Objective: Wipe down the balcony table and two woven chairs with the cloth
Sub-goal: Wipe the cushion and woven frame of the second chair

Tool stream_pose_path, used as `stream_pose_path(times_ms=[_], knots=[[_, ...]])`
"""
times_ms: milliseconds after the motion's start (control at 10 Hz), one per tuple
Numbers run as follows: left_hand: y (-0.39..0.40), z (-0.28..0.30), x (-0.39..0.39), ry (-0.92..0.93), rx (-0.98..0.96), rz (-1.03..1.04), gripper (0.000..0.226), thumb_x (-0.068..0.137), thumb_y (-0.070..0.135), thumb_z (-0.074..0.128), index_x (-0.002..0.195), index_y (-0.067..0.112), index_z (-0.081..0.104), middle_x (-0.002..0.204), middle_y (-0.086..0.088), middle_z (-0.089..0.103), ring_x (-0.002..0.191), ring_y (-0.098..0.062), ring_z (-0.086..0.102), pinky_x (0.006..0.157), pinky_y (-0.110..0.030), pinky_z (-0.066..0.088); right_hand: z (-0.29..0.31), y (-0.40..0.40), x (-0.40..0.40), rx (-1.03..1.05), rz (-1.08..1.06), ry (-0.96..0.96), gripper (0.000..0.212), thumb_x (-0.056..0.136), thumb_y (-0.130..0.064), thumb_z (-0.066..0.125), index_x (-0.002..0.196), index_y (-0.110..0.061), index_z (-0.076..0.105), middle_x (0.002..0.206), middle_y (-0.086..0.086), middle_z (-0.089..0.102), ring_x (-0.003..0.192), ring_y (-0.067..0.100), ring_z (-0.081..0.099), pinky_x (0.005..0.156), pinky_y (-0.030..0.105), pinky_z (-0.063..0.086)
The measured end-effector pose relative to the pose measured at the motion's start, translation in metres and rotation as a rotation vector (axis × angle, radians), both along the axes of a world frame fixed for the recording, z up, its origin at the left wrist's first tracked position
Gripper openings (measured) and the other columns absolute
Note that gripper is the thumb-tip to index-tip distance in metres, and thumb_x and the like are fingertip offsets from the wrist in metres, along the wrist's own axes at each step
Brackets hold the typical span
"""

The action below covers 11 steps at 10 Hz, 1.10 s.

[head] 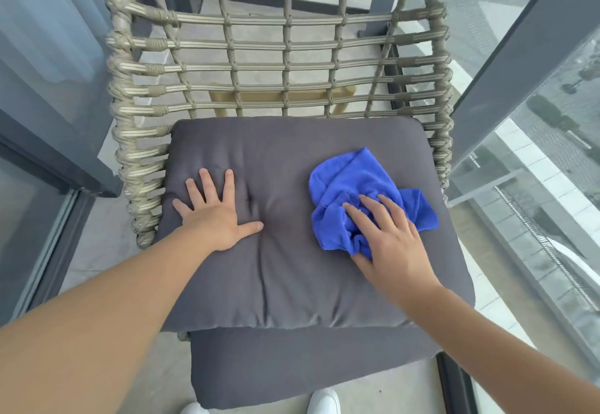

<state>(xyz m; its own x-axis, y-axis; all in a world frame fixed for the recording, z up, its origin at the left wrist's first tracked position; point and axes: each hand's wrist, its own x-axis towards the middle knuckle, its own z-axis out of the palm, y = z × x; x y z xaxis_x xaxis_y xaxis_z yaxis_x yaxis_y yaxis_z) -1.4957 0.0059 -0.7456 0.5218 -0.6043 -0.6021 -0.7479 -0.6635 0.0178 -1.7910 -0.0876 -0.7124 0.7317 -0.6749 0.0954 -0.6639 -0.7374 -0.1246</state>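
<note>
Lying crumpled, cloth (357, 186), long axis perhaps away-pointing

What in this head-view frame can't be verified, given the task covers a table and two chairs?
- Balcony table: nowhere in the head view.
- Second chair: only one woven rope chair shows.
- Grey seat cushion under the crumpled blue microfibre cloth: covered by cloth and right hand.
- White shoes: cut by bottom edge.

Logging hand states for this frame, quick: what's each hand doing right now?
Left hand: open, fingers spread flat on the grey cushion.
Right hand: open, fingers pressing the blue cloth onto the cushion.
</note>
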Motion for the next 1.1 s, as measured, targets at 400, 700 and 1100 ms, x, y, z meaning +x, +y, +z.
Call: stream_pose_path(times_ms=[400,700,1100], knots=[[0.003,0.001,-0.001,-0.018,-0.006,-0.012,0.124,0.077,0.092,0.042,0.152,0.031,-0.036,0.160,-0.016,-0.038,0.151,-0.043,-0.023,0.120,-0.066,0.006,0.002,-0.004,-0.063,0.060,-0.397,-0.071,0.070,0.090,-0.038,0.073,0.153,-0.020,0.046,0.152,0.007,0.047,0.136,0.038,0.039,0.102,0.056,0.049],[0.005,0.002,-0.001,-0.025,-0.020,-0.020,0.124,0.077,0.092,0.043,0.152,0.031,-0.035,0.161,-0.016,-0.038,0.152,-0.043,-0.022,0.121,-0.066,0.006,0.017,0.032,-0.046,0.225,-0.712,-0.058,0.084,0.086,-0.066,0.057,0.158,-0.030,0.034,0.150,0.002,0.041,0.135,0.035,0.036,0.095,0.050,0.048],[0.008,0.002,-0.001,-0.043,-0.078,-0.018,0.124,0.077,0.092,0.042,0.154,0.031,-0.033,0.162,-0.016,-0.035,0.153,-0.043,-0.019,0.121,-0.064,0.007,0.027,0.066,0.031,0.357,-0.672,-0.084,0.105,0.077,-0.077,0.064,0.162,-0.031,0.023,0.144,0.000,0.035,0.131,0.028,0.034,0.078,0.034,0.039]])
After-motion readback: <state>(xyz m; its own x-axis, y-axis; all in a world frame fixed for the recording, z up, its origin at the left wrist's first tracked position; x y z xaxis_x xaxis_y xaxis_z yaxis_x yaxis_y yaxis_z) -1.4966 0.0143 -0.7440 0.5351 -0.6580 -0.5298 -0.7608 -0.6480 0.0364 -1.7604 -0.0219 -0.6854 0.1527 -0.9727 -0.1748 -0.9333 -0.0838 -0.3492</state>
